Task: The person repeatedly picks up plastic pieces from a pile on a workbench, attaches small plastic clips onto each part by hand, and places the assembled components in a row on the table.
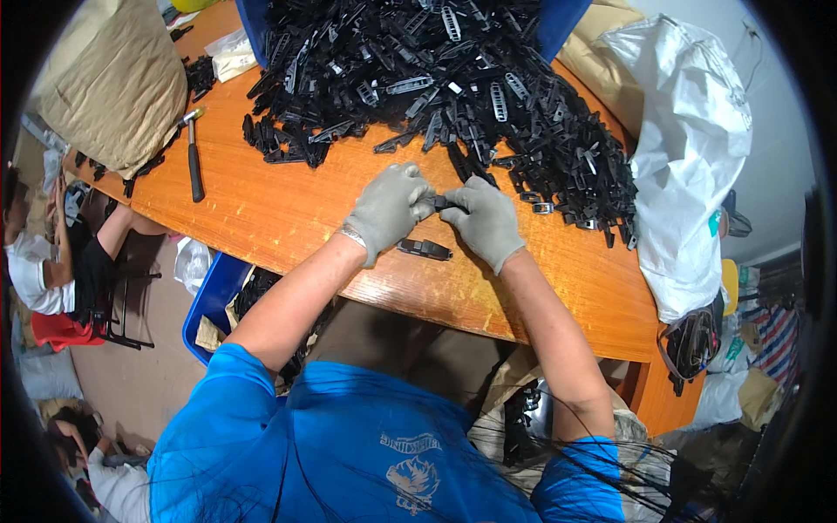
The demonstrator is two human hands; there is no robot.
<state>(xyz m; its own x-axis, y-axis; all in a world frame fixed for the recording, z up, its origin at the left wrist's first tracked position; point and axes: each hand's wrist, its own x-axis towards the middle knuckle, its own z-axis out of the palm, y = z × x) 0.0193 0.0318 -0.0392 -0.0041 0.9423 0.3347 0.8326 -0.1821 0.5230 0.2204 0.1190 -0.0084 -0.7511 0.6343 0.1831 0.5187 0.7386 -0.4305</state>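
Note:
Both my hands wear grey gloves and meet over the wooden table. Between them is a small black plastic part, pinched by the fingers of my left hand and my right hand. Its exact kind is too small to make out. Just below my hands, a longer black plastic part lies flat on the wood. Beyond my fingers spreads a large heap of black plastic parts, some with slotted, ladder-like frames.
A hammer lies at left beside a brown paper sack. A blue bin stands behind the heap. White sacking hangs at the right edge. Below the table's left edge is another blue bin. People sit at far left.

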